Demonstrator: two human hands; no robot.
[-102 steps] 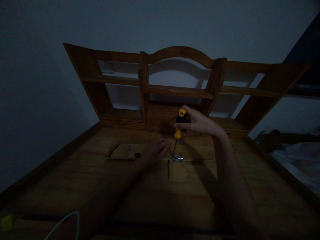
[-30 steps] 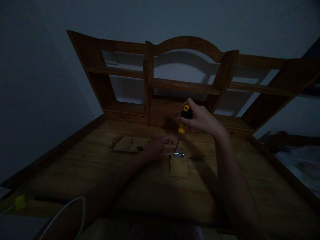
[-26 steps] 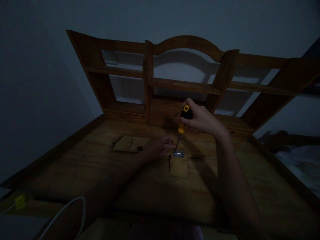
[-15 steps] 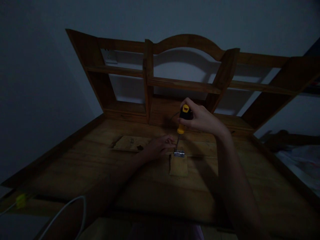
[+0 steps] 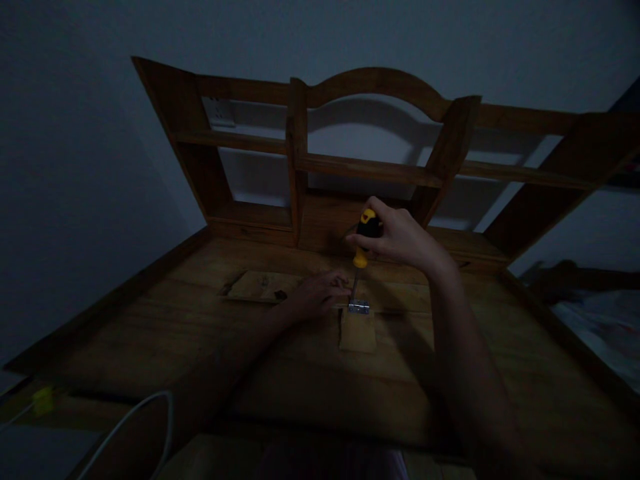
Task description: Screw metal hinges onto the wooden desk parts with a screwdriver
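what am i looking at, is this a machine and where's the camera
There's no machine: it's a person working bare-handed, seen by a camera worn on the head, looking forward and down. The right hand holds a yellow-and-black screwdriver, its tip at a small silver metal hinge. The left hand lies over a long pale wooden strip; the gloom hides whether it pinches anything. The strip and a short pale wooden block lie on a brown wooden desktop, before a brown wooden shelf unit.

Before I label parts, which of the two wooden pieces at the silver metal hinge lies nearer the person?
The short, squarish pale wooden block, on the near side of the hinge; the long, narrow pale wooden board lies farther back.
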